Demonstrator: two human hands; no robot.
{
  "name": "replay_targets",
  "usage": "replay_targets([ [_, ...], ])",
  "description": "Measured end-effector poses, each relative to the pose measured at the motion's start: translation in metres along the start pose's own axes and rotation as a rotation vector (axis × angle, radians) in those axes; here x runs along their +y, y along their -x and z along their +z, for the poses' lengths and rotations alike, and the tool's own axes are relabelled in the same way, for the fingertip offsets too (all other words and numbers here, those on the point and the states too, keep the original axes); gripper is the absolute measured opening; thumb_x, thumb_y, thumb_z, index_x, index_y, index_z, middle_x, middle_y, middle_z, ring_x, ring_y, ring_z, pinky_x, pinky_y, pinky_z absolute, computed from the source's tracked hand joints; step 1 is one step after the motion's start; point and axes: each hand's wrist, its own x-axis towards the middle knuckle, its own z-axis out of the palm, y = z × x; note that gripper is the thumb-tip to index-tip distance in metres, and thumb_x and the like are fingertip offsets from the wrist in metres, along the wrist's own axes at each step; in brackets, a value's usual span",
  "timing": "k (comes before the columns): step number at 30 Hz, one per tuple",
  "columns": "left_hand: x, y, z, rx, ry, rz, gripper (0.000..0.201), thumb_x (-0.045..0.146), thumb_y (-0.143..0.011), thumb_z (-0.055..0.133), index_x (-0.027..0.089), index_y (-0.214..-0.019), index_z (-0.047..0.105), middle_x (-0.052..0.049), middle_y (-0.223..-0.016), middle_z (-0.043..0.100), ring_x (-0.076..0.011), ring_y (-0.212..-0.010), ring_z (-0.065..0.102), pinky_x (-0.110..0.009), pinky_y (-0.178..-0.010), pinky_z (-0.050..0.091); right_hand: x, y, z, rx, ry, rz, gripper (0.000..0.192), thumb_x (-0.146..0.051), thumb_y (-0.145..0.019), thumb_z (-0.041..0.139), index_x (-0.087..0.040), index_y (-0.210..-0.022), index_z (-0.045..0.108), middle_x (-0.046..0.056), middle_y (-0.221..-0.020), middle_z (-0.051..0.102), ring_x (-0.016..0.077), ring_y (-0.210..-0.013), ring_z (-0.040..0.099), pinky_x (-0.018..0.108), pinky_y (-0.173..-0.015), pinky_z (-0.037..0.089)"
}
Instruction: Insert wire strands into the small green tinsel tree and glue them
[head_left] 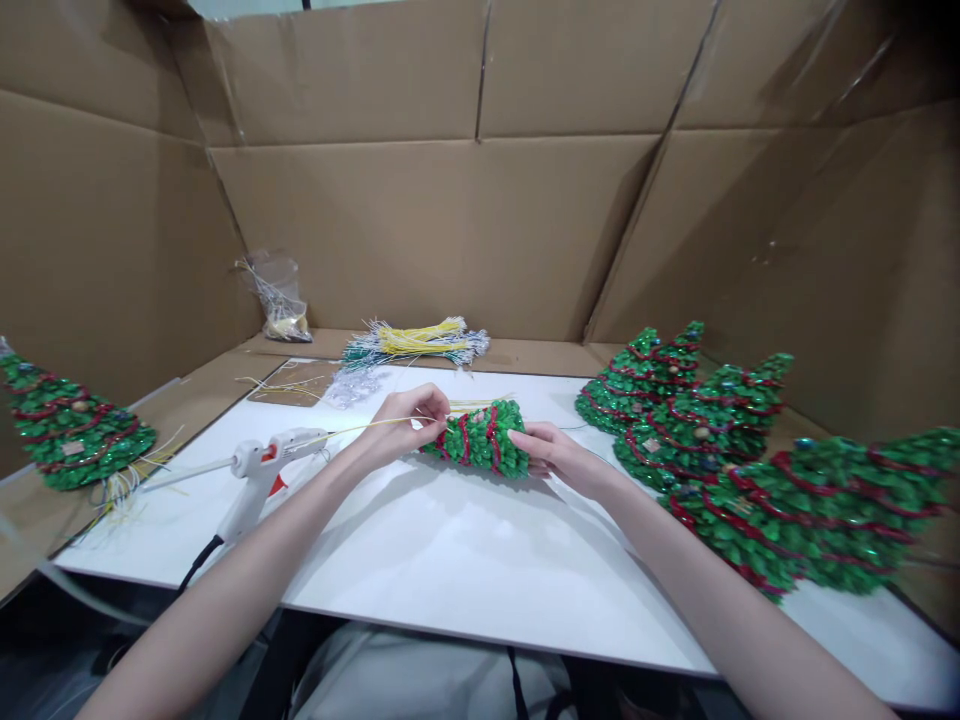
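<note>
Both forearms reach from six o'clock over the white board [465,560]. Left hand [401,420] pinches a thin yellow wire [352,429] at the small green tree [480,437] lying mid-board; right hand [559,457] cups its wide end, fingers curled. Glue gun [259,470] rests at nine o'clock, finished trees [750,450] at three.

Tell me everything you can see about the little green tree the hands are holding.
The small green tree is a cone of shiny green leaf-like pieces wound with red bead strands. It lies on its side above the white board. The left hand pinches thin yellow wires at one end, and the right hand holds the other. Its underside is hidden.
</note>
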Motion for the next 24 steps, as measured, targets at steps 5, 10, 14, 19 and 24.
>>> replay_targets([
  [5, 0.001, 0.0, 0.0, -0.013, -0.029, 0.035, 0.01, 0.01, -0.073, 0.051, 0.015, -0.081, 0.053, 0.001, -0.077, 0.057, -0.0088, -0.07, 0.055, -0.02, -0.068, 0.047, -0.001, 0.001, 0.001, -0.004, -0.003, -0.001, 0.041, -0.054, -0.075, 0.059, -0.015, -0.07, 0.048, -0.007, -0.054, 0.028, 0.0039, -0.045, 0.022, 0.024, -0.044, 0.011],
  [10, 0.008, 0.001, -0.002, -0.043, -0.123, 0.083, 0.013, 0.006, -0.071, 0.049, 0.015, -0.08, 0.053, 0.001, -0.077, 0.057, -0.0087, -0.069, 0.053, -0.02, -0.067, 0.045, -0.001, 0.002, 0.001, 0.001, 0.001, -0.001, 0.041, -0.054, -0.075, 0.059, -0.015, -0.07, 0.047, -0.007, -0.054, 0.027, 0.0041, -0.045, 0.022, 0.024, -0.044, 0.011],
  [14, 0.013, 0.001, -0.003, -0.069, -0.156, 0.101, 0.015, 0.005, -0.07, 0.047, 0.015, -0.08, 0.052, 0.001, -0.077, 0.056, -0.0085, -0.069, 0.051, -0.02, -0.066, 0.043, -0.001, 0.002, 0.0, 0.0, 0.003, 0.002, 0.042, -0.055, -0.075, 0.059, -0.015, -0.07, 0.047, -0.007, -0.054, 0.027, 0.0041, -0.045, 0.022, 0.024, -0.044, 0.011],
  [19, 0.016, 0.001, -0.004, -0.086, -0.231, 0.115, 0.017, 0.003, -0.069, 0.045, 0.016, -0.079, 0.051, 0.002, -0.075, 0.055, -0.0085, -0.067, 0.05, -0.02, -0.065, 0.041, -0.001, 0.002, 0.0, -0.006, 0.007, 0.002, 0.041, -0.054, -0.074, 0.06, -0.015, -0.071, 0.048, -0.007, -0.054, 0.027, 0.0042, -0.045, 0.021, 0.024, -0.044, 0.011],
  [24, 0.02, 0.0, -0.004, -0.113, -0.299, 0.132, 0.021, 0.002, -0.068, 0.044, 0.017, -0.081, 0.05, 0.002, -0.075, 0.054, -0.0088, -0.067, 0.049, -0.02, -0.065, 0.04, -0.001, 0.001, 0.0, -0.009, -0.002, -0.003, 0.042, -0.053, -0.074, 0.06, -0.015, -0.067, 0.045, -0.008, -0.054, 0.026, 0.0042, -0.045, 0.021, 0.025, -0.044, 0.011],
])
